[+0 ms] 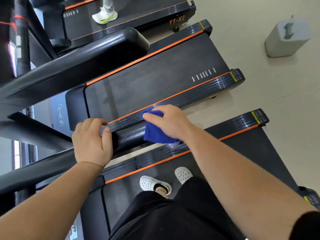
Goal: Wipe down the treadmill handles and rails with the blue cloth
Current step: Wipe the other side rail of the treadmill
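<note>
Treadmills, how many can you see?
3: the near treadmill under the person's feet, the middle treadmill beyond the blue cloth, the far treadmill at the top. More may lie out of view.

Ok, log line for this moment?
wiping | right hand presses cloth on handrail | left hand grips handrail | droplets visible

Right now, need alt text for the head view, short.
Seen from above, a person's right hand presses a blue cloth around a black treadmill handrail beaded with droplets, while the left hand grips the rail beside it. White clogs stand on the belt below.
</note>
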